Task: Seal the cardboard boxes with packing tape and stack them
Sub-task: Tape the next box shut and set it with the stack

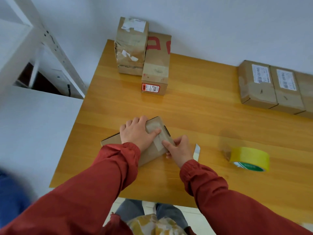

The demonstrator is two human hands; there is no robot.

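A small flat cardboard box (149, 155) lies at an angle on the wooden table (194, 112), near its front left. A strip of clear tape (158, 141) runs across its top. My left hand (137, 133) lies flat over the box, its thumb pressing on the tape. My right hand (177, 150) holds the box's right edge, thumb on the tape's near end and fingers curled round the side. A yellow tape roll (249, 158) lies on the table to the right.
A white-handled cutter (196, 150) lies just right of my right hand. A stack of taped boxes (130, 48) and a red-marked box (156, 65) stand at the back by the wall. Several labelled boxes (274, 87) line the back right. White shelving (42, 53) stands left.
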